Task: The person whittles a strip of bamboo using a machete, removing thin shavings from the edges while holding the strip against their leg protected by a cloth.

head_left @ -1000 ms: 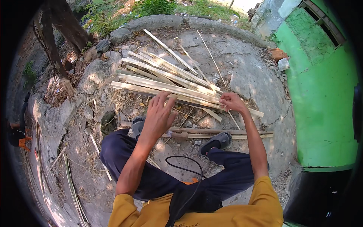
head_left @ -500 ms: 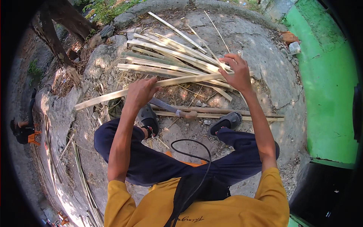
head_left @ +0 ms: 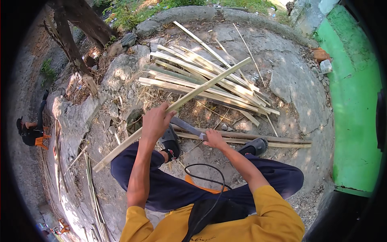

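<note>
My left hand [head_left: 155,123] is closed around the middle of a long pale bamboo strip [head_left: 211,82]. The strip slants from beside my left knee up over a pile of similar split strips [head_left: 193,80]. Lower and to the right, my right hand [head_left: 215,139] grips the handle of a machete [head_left: 186,127], whose grey, slightly curved blade points left toward my left hand. The handle is mostly hidden by my fingers. The blade lies just below the held strip, near my left sandal [head_left: 170,143].
Two long strips [head_left: 278,142] lie on the ground by my sandals. More thin strips [head_left: 92,189] lie at the left. A green wall [head_left: 350,121] runs along the right, tree trunks [head_left: 74,44] stand at upper left, and another person [head_left: 30,133] sits far left.
My right hand has let go of the strip and come down onto the machete handle. The strip has tilted, its far end up and its near end toward my left knee.
</note>
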The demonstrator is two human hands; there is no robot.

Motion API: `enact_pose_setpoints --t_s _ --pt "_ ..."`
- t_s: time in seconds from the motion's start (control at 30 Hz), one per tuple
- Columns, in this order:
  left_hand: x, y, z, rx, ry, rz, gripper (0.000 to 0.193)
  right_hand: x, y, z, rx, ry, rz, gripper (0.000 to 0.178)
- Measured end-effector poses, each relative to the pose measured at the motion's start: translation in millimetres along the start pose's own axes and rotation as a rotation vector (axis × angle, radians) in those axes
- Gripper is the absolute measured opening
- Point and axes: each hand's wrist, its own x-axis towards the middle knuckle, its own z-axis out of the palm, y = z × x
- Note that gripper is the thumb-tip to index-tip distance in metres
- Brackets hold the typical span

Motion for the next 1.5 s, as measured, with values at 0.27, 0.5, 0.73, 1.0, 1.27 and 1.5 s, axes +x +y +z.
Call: enact_pose_setpoints --t_s 0.27,0.5,0.73,1.0,1.27,1.5 --pt "-4 19 -21 -0.229 -0.206 0.145 0.021 29 -19 39 -0.044 0.022 0.020 0.062" --pt "6 45 -24 -0.346 -0.233 0.275 0.017 47 8 62 -0.054 0.037 0.052 0.054" --pt "10 70 -45 -0.455 -0.330 0.370 0.015 41 0 -42 0.039 -0.126 0.095 0.050" --pt "-24 115 -84 -0.778 -0.417 0.342 0.021 -71 10 -173 0.348 0.060 0.167 0.063" --pt "-69 130 -71 -1.275 -0.589 0.179 0.020 -264 14 -308 0.798 0.705 0.457 0.037" --pt "-81 130 -43 -1.230 -0.458 0.192 0.016 -386 -1 -371 0.862 1.130 0.366 0.025"
